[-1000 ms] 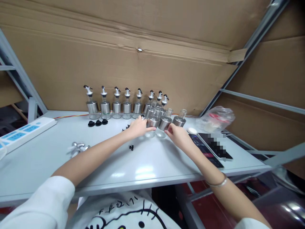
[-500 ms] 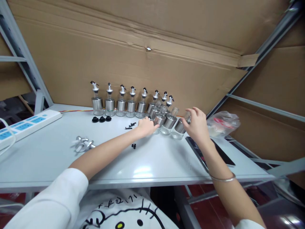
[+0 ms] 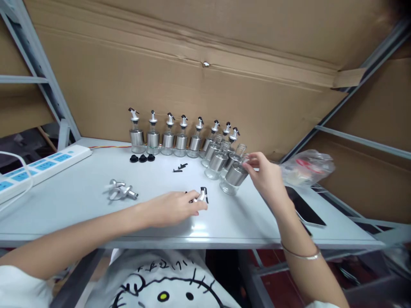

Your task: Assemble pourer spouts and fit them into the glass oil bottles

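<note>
My left hand (image 3: 175, 208) is closed on a silver pourer spout (image 3: 201, 196) with a black flap, low over the front middle of the table. With my right hand (image 3: 265, 173), I grip the neck of a glass bottle (image 3: 233, 176) with a steel band and no spout. That bottle leans slightly. Beside it, more bare-necked bottles (image 3: 217, 162) stand close together, partly hidden by one another. Along the back, several bottles (image 3: 168, 142) carry pourer spouts. Small black flap pieces (image 3: 180, 168) lie mid-table.
Three black stoppers (image 3: 142, 158) lie before the back row. Loose silver spout parts (image 3: 120, 191) are piled at left, near a white power strip (image 3: 45, 167). On the right are a dark tablet (image 3: 305, 205) and a plastic bag (image 3: 308, 167). Cardboard (image 3: 160, 77) walls the back.
My left hand has drawn back toward me and left, with the pourer spout now visible in it. My right hand has brought the end bottle left and nearer, in front of another.
</note>
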The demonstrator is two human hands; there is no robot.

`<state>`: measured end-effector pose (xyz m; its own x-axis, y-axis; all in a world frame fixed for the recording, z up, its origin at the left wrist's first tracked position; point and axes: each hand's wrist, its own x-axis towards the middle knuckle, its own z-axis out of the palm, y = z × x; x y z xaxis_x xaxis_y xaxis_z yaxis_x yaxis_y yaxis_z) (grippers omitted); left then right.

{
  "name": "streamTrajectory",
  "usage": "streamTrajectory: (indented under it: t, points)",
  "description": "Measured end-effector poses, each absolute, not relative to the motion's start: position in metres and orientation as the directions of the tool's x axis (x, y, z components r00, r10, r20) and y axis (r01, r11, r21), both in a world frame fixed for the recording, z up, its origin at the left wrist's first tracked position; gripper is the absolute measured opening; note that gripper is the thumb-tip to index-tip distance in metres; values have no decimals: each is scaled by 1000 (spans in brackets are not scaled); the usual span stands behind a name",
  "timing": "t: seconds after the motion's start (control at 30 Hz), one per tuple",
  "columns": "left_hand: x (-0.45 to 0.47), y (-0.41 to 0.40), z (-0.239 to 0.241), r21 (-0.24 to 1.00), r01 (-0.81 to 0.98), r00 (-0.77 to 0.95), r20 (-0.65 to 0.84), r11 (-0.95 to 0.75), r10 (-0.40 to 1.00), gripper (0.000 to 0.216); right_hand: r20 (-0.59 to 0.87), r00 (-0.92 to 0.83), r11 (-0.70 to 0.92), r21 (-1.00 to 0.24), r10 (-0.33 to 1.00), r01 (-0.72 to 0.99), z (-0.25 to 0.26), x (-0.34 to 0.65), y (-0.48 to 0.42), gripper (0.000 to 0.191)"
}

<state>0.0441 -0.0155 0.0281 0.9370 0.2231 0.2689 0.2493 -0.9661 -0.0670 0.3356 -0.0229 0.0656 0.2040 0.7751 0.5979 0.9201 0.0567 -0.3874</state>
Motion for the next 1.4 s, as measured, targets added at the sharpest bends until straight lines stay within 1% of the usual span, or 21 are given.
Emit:
streamTrajectory:
  t: [0.07,0.1,0.17,0.23,0.3,0.33,0.4,0.43,0.47,0.53,0.57,0.67,0.77,0.83,0.9,0.97,1.07,1.13,1.2,1.3,1.4]
  points:
    - [35,-9,23,-169,199,936,326,-965,136,20,579,191,67,-394,793,917,66,331,-16,21]
    - [31,-4,21,-197,184,925,367,-963,102,20,575,187,61,-385,796,921,65,329,-14,23]
    - [25,7,17,-199,186,884,462,-962,75,25,576,178,38,-342,798,939,66,328,-12,30]
    - [19,15,12,-178,203,836,544,-963,75,29,610,154,16,-264,777,965,69,323,-14,34]
    - [15,20,8,-165,213,800,595,-963,74,30,701,91,38,-166,707,985,74,311,-18,34]
    - [14,21,6,-164,210,790,609,-964,69,29,758,42,76,-120,651,990,77,302,-20,31]
    - [11,21,4,-155,188,774,631,-970,49,29,834,-45,217,-90,549,972,80,277,-23,22]
    - [10,20,3,-143,178,761,647,-974,45,29,817,-122,332,-88,563,939,80,263,-24,18]
    - [8,19,2,-125,174,742,669,-977,47,30,772,-199,438,-114,604,892,78,249,-24,17]
    - [5,19,2,-82,187,687,723,-979,71,31,629,-331,557,-198,703,806,70,225,-23,22]
    - [3,19,2,-62,201,661,745,-978,88,32,570,-394,599,-227,721,768,64,216,-22,25]
    - [-1,22,1,-5,253,621,767,-967,159,35,491,-558,720,-240,669,651,48,203,-16,30]
    - [-3,24,0,67,284,588,776,-956,229,36,494,-644,795,-187,584,578,46,200,-8,31]
    - [-3,24,0,105,282,565,785,-953,254,34,505,-675,816,-107,537,569,52,200,-2,31]
    - [-3,23,-1,135,296,560,778,-946,286,32,519,-695,821,-24,498,570,58,200,1,27]
    - [-2,23,-3,139,305,583,755,-942,300,33,548,-693,816,31,469,577,59,199,2,23]
    - [1,23,-8,100,262,646,720,-960,251,32,573,-691,831,32,440,555,50,198,-2,26]
    - [3,24,-12,78,236,664,715,-969,219,29,568,-700,844,16,433,536,43,197,-5,33]
    - [4,26,-14,70,234,661,720,-970,212,28,560,-697,833,22,448,553,38,196,-8,41]
    - [2,28,-14,50,261,644,735,-964,212,36,565,-658,782,35,498,622,37,194,-10,46]
    - [1,26,-13,38,306,640,731,-951,235,47,568,-639,759,38,519,650,36,193,-10,49]
